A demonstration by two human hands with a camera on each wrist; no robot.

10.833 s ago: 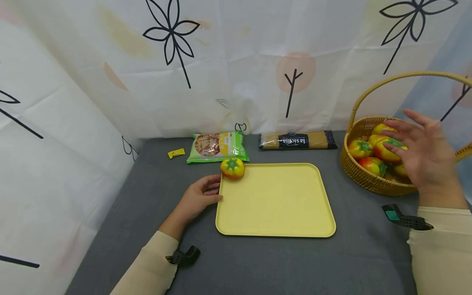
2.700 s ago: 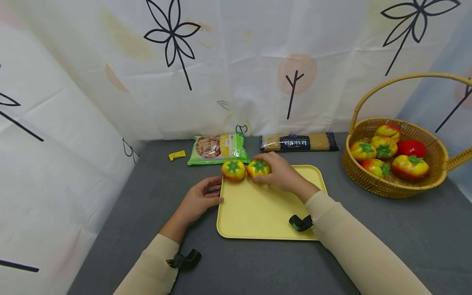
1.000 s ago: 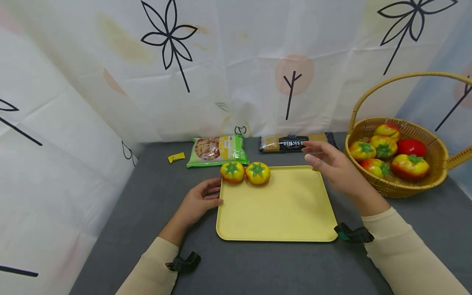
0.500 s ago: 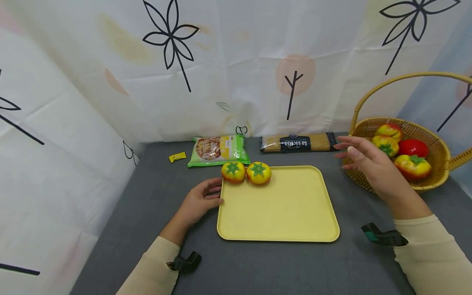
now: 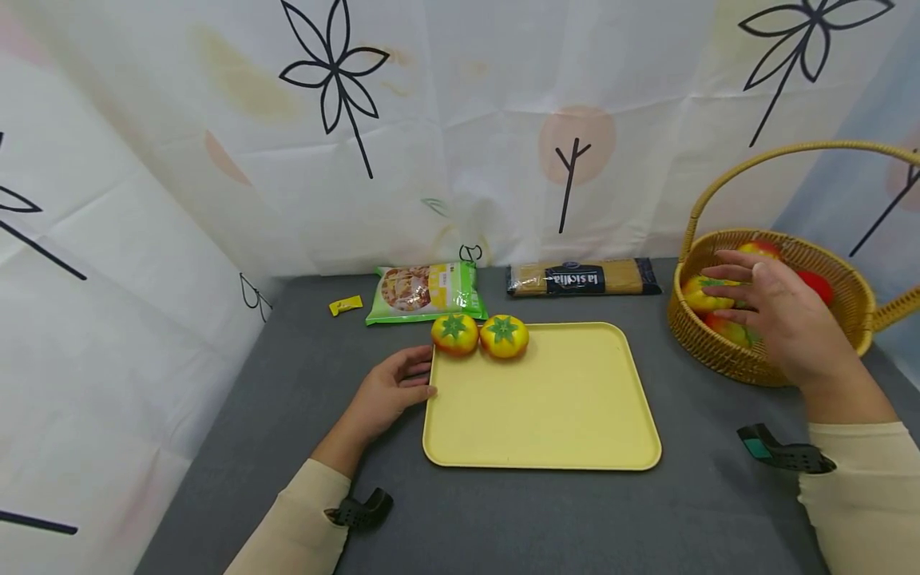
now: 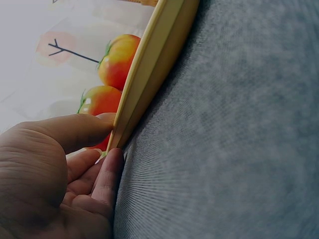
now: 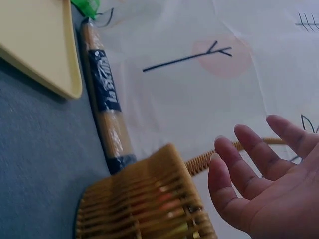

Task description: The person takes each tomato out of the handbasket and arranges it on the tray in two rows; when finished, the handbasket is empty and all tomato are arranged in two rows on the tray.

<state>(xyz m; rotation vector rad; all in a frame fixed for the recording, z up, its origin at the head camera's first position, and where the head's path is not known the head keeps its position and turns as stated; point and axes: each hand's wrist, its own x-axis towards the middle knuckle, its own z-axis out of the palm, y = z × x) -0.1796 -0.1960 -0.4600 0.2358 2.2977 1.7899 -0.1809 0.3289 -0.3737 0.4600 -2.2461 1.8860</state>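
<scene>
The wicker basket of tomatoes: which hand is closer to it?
Right. The right hand hovers open over the basket; the left hand grips the yellow tray edge, far across the table.

The right hand (image 5: 787,319) hides most of the tomatoes in the basket (image 5: 719,359); the basket's handle is cut off at the frame's right edge.

Two yellow-red tomatoes (image 5: 479,335) touching at yellow tray's (image 5: 546,407) far-left corner; more heaped in wicker basket (image 5: 726,363).
</scene>
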